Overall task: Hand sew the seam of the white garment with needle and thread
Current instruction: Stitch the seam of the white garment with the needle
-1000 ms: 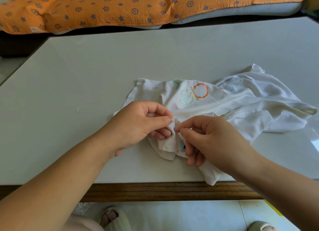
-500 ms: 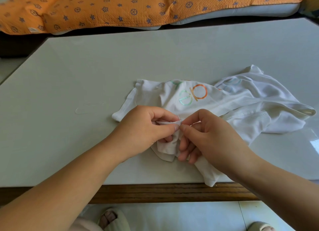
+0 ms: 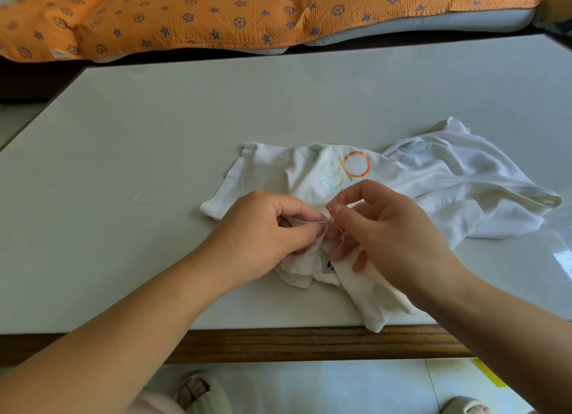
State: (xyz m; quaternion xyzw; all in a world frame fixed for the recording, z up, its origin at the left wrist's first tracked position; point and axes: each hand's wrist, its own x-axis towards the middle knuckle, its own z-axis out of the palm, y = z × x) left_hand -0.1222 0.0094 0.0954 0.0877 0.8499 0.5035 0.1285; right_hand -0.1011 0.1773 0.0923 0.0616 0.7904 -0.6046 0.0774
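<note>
Pale tabletop under everything, with the white garment crumpled on it and one corner hanging just over the front edge. An orange quilt lies well beyond the garment's far side.

- Left hand: on the garment's near-left fold, thumb and forefinger clamped on a small ridge of fabric. I read that ridge as the seam.
- Right hand: over the garment's middle, just below the printed letters. Thumb and forefinger are pinched together, and a thin dark sliver above them looks like the needle. It's too small to be sure. The other fingers are curled loosely, touching cloth beside the label.
- Thread: short slack strands between the two pinches.
- Spare thread loop: left of the garment, well apart from it.

Step, my read: mid-stitch, needle through and slack not yet taken up.

Next move calls for:
- drawing the thread taut away from the seam
- keeping the left pinch firm so the fabric doesn't pucker
- re-entering close beside the last exit
</note>
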